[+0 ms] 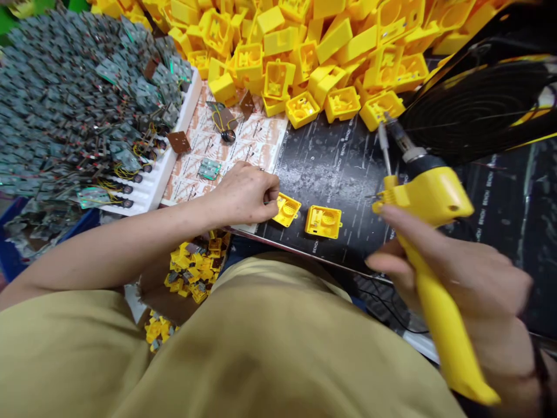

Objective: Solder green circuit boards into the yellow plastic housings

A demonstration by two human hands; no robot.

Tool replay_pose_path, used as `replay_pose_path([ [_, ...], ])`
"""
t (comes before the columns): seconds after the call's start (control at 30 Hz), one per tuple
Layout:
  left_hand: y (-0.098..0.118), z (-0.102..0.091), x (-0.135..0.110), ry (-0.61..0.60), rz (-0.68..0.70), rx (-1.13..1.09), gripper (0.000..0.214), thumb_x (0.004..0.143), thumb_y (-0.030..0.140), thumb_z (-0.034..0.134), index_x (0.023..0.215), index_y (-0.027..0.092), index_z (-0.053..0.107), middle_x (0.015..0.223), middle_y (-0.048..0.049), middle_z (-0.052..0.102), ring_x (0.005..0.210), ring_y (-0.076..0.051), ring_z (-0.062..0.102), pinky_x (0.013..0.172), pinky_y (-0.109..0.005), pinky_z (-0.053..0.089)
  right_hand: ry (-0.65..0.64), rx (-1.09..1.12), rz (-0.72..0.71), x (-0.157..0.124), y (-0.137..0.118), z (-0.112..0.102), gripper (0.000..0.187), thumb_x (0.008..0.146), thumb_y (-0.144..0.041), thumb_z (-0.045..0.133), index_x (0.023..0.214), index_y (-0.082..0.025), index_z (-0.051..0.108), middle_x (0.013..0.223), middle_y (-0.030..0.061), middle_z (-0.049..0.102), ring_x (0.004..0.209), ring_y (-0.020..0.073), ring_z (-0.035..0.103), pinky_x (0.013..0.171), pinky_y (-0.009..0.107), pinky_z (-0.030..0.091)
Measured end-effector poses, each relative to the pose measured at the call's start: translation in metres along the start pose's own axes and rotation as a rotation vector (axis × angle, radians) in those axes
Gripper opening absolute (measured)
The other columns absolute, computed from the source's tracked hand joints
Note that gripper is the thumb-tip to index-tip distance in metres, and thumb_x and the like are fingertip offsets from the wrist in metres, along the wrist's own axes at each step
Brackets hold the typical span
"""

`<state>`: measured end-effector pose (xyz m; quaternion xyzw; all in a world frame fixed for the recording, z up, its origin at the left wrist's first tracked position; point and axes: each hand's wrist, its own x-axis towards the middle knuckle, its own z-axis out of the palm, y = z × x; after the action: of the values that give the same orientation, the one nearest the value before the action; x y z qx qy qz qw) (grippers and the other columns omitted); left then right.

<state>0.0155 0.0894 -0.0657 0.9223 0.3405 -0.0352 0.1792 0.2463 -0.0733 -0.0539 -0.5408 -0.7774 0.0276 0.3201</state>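
Left fingers [270,197] hold a yellow housing [288,210] (seemingly empty), the right [452,273] a soldering iron [435,197].

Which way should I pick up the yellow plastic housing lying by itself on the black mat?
Best pinch the yellow rectangular plastic housing by its two long outer walls, fingers coming down from above on its left side. It lies flat, open side up, with bare black bench mat around it, so those walls look free; its right side is nearer the yellow-handled soldering tool.
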Motion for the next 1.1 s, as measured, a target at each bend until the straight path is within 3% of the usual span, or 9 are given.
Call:
replay_pose_path([
  [0.13,0.001,-0.003,-0.008,0.036,0.056,0.06,0.027,0.078,0.03,0.054,0.098,0.015,0.063,0.087,-0.007,0.07,0.081,-0.023,0.065,0.086,-0.04,0.046,-0.032,0.007,-0.049,0.01,0.016,0.022,0.024,0.088,-0.017,0.066,0.111,-0.021,0.061,0.098,0.0041,0.072,0.08,0.0175,0.07,0.071,0.027,0.057],
  [0.23,-0.007,-0.007,-0.019,0.151,0.227,0.031,0.046,0.081,0.037,0.055,0.12,0.012,0.052,0.118,-0.0167,0.064,0.11,-0.03,0.06,0.095,-0.043,0.045,-0.119,0.099,-0.071,0.008,0.023,0.039,0.035,0.088,-0.04,0.066,0.114,-0.019,0.055,0.115,0.0123,0.067,0.103,0.0263,0.067,0.084,0.041,0.058],
  [0.33,-0.018,-0.002,-0.029,0.144,0.409,-0.024,0.049,0.087,0.037,0.055,0.128,0.014,0.045,0.136,-0.0177,0.056,0.13,-0.029,0.049,0.105,-0.043,0.04,-0.159,0.102,-0.095,0.002,0.026,0.046,0.03,0.091,-0.035,0.063,0.115,-0.021,0.052,0.103,0.0074,0.069,0.098,0.0232,0.068,0.083,0.038,0.058],
  [0.47,-0.009,0.031,-0.034,0.159,0.489,-0.046,0.039,0.095,0.034,0.051,0.128,0.014,0.048,0.116,-0.0121,0.07,0.107,-0.022,0.065,0.107,-0.042,0.035,-0.029,-0.02,-0.009,0.005,0.03,0.042,0.035,0.085,-0.023,0.071,0.116,-0.019,0.054,0.107,0.0098,0.069,0.098,0.0231,0.069,0.082,0.031,0.056],
  [0.57,0.007,0.049,-0.031,0.279,0.485,-0.055,0.047,0.096,0.046,0.052,0.131,0.015,0.05,0.12,-0.0129,0.069,0.111,-0.024,0.064,0.11,-0.046,0.031,0.015,-0.064,-0.014,0.02,0.031,0.038,0.04,0.085,-0.027,0.071,0.12,-0.017,0.053,0.114,0.0111,0.068,0.098,0.0215,0.07,0.083,0.028,0.056],
  [0.73,-0.016,0.011,-0.04,0.482,0.254,-0.075,0.036,0.098,0.045,0.047,0.115,0.018,0.063,0.123,-0.0105,0.068,0.116,-0.022,0.061,0.101,-0.04,0.041,-0.039,-0.031,-0.075,0.04,0.033,0.046,0.035,0.089,-0.032,0.066,0.12,-0.019,0.054,0.102,0.006,0.07,0.089,0.019,0.071,0.073,0.025,0.057],
  [0.87,-0.047,-0.022,-0.051,0.357,0.14,-0.107,0.025,0.096,0.031,0.047,0.096,0.019,0.068,0.102,-0.0044,0.074,0.097,-0.019,0.067,0.088,-0.035,0.046,-0.023,-0.074,-0.057,0.048,0.035,0.063,0.034,0.09,-0.04,0.065,0.116,-0.02,0.056,0.104,0.0076,0.072,0.081,0.0191,0.072,0.064,0.026,0.058],
  [0.97,-0.034,-0.013,-0.05,0.342,0.267,-0.124,0.021,0.093,0.032,0.052,0.097,0.019,0.068,0.101,-0.0043,0.074,0.095,-0.02,0.066,0.092,-0.039,0.045,-0.026,-0.066,-0.063,0.052,0.032,0.063,0.035,0.089,-0.041,0.066,0.114,-0.019,0.057,0.108,0.0075,0.072,0.089,0.0186,0.072,0.073,0.025,0.059],
  [1.1,0.006,0.021,-0.048,0.385,0.367,-0.071,0.035,0.088,0.042,0.059,0.109,0.014,0.062,0.117,-0.0122,0.068,0.111,-0.028,0.06,0.106,-0.05,0.035,0.147,-0.095,0.038,0.037,0.017,0.033,0.027,0.082,-0.028,0.076,0.105,-0.023,0.063,0.093,0.0007,0.074,0.078,0.014,0.071,0.071,0.022,0.057],
])
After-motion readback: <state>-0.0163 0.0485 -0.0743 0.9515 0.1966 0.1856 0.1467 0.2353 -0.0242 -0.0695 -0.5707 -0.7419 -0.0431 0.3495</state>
